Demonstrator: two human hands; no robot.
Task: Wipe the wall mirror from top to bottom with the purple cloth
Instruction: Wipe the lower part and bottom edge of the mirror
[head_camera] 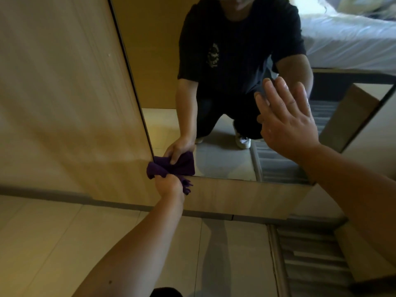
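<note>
The wall mirror (225, 159) is set in a wooden panel and fills the upper middle of the view. My left hand (169, 186) grips the bunched purple cloth (158, 169) and presses it against the mirror's bottom left corner. My right hand (287, 116) is open, fingers spread, palm flat against the glass on the right side, well above the lower edge. The glass reflects a crouching person in a dark T-shirt, with both hands and the cloth mirrored.
Wooden wall panelling (64, 93) runs left of the mirror, with a wooden strip (246, 198) and dark skirting below it. Pale floor tiles (53, 243) lie beneath. A striped mat (310, 260) lies on the floor at the right. A white bed shows in the reflection.
</note>
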